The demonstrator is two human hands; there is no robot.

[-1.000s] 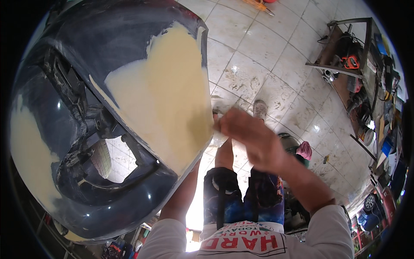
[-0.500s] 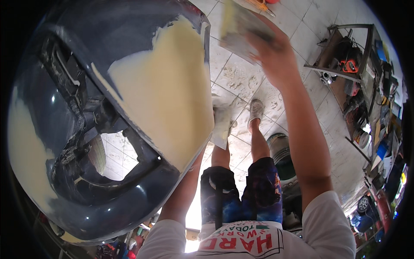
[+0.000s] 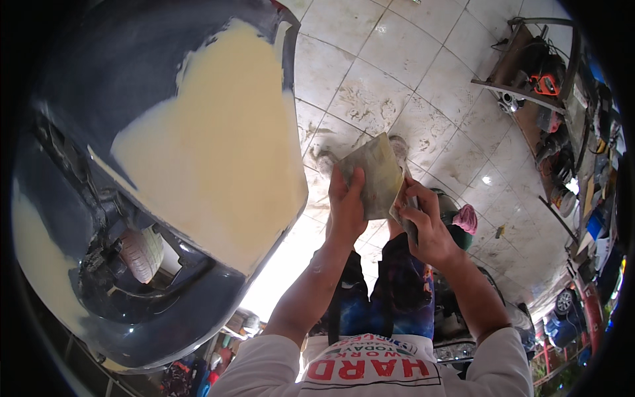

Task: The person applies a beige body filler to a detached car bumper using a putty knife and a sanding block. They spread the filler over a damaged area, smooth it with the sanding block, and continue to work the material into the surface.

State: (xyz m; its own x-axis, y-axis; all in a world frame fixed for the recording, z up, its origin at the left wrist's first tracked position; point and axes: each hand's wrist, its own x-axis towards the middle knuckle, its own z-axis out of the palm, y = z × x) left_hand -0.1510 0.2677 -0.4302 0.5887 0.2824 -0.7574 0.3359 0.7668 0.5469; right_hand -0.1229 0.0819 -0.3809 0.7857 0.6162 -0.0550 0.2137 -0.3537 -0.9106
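A dark car bumper (image 3: 99,86) fills the left side, with a broad smooth patch of cream body filler (image 3: 218,152) on its face. My left hand (image 3: 347,208) grips a flat greyish putty plate (image 3: 374,173) in front of me, thumb on top. In my right hand (image 3: 431,231) is a putty spreader (image 3: 403,198), gripped between thumb and fingers. Its blade meets the plate's right edge, where a thin line of pale filler shows. Both hands are to the right of the bumper, apart from it.
At the right stands a metal rack (image 3: 522,99) with tools, including an orange-and-black one (image 3: 546,84). A pink cloth (image 3: 465,218) lies on a round dark-green container (image 3: 456,231) beside my right hand. Dusty smears mark the tiled floor (image 3: 370,99).
My right hand has come down from the upper middle to the plate. My left hand has risen from beside the bumper with the plate. The bumper sits slightly further left in view.
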